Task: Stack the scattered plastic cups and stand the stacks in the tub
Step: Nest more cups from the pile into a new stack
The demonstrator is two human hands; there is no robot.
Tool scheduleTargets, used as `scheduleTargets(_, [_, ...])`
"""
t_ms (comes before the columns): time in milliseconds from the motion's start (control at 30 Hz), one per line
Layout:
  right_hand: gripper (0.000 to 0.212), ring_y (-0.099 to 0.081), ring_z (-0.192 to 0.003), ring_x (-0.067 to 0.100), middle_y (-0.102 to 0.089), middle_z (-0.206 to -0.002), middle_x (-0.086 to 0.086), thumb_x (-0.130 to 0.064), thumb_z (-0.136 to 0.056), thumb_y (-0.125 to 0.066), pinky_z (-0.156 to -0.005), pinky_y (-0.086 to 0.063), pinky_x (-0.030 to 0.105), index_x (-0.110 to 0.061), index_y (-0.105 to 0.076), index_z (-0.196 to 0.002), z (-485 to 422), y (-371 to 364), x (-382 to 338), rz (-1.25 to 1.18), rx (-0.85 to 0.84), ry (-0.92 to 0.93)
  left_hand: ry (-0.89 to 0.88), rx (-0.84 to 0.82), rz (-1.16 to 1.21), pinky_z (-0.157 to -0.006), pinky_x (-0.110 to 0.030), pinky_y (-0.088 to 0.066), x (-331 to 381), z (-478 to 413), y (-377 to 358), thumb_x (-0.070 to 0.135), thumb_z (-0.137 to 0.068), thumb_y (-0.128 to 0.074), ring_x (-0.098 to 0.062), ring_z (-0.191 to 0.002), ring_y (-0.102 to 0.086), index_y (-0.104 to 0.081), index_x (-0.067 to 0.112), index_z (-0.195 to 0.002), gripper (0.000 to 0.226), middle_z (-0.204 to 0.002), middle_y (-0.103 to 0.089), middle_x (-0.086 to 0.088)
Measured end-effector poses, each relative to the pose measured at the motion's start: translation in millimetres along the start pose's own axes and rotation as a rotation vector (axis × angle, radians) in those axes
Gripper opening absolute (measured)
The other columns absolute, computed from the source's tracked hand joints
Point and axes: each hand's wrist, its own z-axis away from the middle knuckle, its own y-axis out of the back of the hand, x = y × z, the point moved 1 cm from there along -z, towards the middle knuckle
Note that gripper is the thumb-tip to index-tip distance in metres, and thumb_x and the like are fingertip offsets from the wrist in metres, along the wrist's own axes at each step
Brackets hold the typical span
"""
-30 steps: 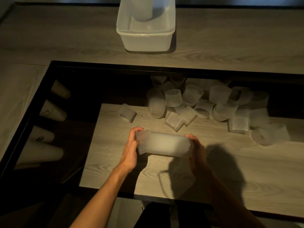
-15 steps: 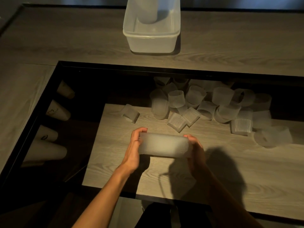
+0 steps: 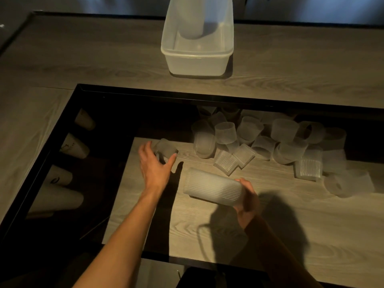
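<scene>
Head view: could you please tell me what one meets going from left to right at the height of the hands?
Pale cups under the dark edge → left hand → stack of cups lying sideways → right hand holding it → ribbed cup → frosted cup.

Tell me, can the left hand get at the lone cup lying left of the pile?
Probably yes. The left hand is spread open right at the lone cup, with nothing between them; the right hand holds the stack aside.
</scene>
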Motion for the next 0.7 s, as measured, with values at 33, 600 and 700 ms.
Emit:
scheduleTargets(33, [0.016, -0.061, -0.095, 0.031, -0.063, -0.101, 0.013, -0.003, -0.094, -0.058, -0.068, -0.056, 0.039, -0.018, -0.066, -0.092, 1.9, -0.4, 1.8, 0.071, 0.022, 0.022, 0.019, -0.028, -0.048, -0.118, -0.050, -0.033, -3.0, -10.8, -5.5, 0.047, -0.077, -0.083, -0.029, -0.147, -0.031, -0.023, 0.019, -0.155, 0.102, -0.160, -0.027, -0.011])
scheduleTargets(600, [0.039, -0.065, -0.101, 0.028, -0.071, -0.111, 0.009, -0.049, -0.080, -0.066, -0.091, -0.051, 0.048, -0.020, -0.073, -0.106, -8.2, 12.7, -16.2, 0.097, 0.119, -0.097, 0.025, -0.560, 0.453, -0.094, -0.042, -0.052, -4.5, 59.4, 26.0, 0.036, -0.087, -0.047, -0.018, -0.114, -0.056, -0.051, 0.042, -0.126, 0.039, -0.127, -0.056, 0.009])
scheduleTargets(700, [0.037, -0.062, -0.097, 0.026, -0.069, -0.105, 0.010, -0.044, -0.085, -0.065, -0.085, -0.050, 0.042, -0.014, -0.070, -0.105, -6.6, 15.3, -15.6, 0.131, 0.068, -0.076, 0.030, -0.602, 0.451, -0.099, -0.048, -0.049, -2.7, 74.4, 18.8, 0.036, -0.089, -0.044, -0.018, -0.114, -0.055, -0.049, 0.047, -0.128, 0.041, -0.127, -0.056, 0.008])
